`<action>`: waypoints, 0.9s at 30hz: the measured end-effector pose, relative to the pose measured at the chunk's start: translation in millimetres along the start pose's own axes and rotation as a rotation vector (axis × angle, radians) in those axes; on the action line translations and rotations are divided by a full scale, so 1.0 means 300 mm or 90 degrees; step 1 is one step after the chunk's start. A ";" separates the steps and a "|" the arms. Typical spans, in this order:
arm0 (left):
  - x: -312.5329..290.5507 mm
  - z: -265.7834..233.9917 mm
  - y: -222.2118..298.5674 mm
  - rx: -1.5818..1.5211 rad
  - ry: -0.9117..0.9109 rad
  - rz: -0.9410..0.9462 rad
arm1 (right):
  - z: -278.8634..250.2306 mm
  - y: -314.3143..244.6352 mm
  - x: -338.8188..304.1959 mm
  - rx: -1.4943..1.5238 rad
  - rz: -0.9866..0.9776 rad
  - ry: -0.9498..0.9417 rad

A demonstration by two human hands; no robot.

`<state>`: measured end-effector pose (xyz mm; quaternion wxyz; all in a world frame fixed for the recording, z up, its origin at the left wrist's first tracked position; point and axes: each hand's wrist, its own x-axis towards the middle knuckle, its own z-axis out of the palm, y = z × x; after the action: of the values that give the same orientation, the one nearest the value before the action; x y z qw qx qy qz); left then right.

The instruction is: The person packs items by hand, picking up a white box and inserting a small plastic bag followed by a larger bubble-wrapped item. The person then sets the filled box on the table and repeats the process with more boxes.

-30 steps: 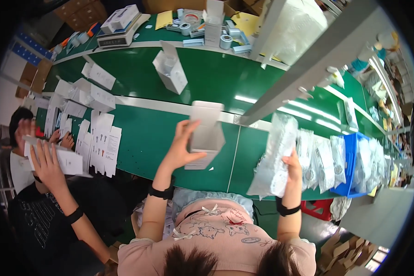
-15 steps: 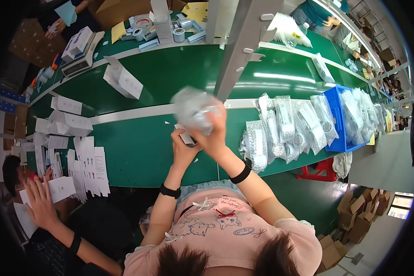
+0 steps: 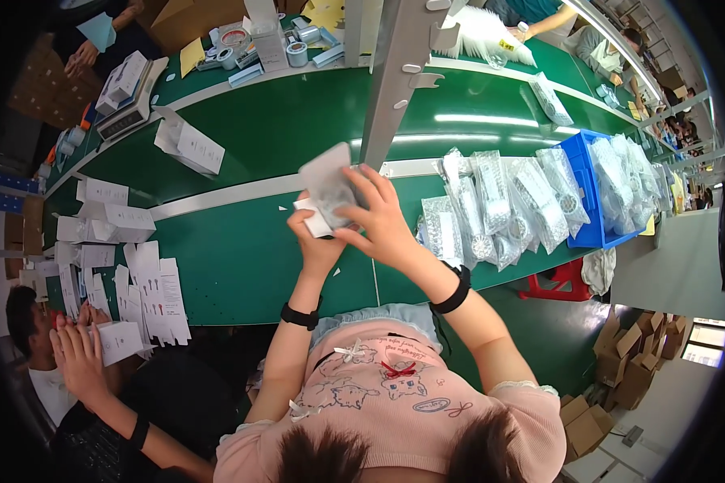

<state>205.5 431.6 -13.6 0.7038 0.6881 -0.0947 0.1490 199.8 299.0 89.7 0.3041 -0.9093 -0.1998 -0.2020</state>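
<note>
My left hand is closed round the lower part of a small white box, held above the green table in front of me. The box's tall flap stands up. A clear plastic bag shows at the box's mouth, and what lies inside the bag is blurred. Against the bag and the flap's edge rests my right hand, its fingers spread apart. To the right of my hands lie several clear bubble-wrap bags with whitish things in them.
A blue bin full of bagged things stands at the right. Flat and folded white boxes lie at the left, near a co-worker's hands. A metal post rises beyond my hands. An open white box sits farther back.
The clear bag has come down from above the white box into its mouth. My right hand's fingers have loosened and spread. The box has risen and tilted slightly.
</note>
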 end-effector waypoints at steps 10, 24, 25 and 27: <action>-0.003 -0.107 0.025 0.155 -0.097 0.056 | 0.081 0.452 -0.323 -0.292 0.160 -0.497; 0.081 -0.104 0.199 0.353 -0.145 -0.057 | -0.063 0.426 -0.176 0.027 0.055 -0.472; 0.085 -0.105 0.197 0.357 -0.135 -0.058 | -0.092 0.388 -0.147 0.106 0.121 -0.372; 0.097 -0.100 0.193 0.360 -0.122 -0.058 | -0.152 0.300 -0.087 0.254 0.253 -0.161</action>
<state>211.1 464.2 49.6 0.4780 0.8713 -0.0849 0.0723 210.3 197.8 67.9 0.4828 -0.8709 -0.0901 0.0194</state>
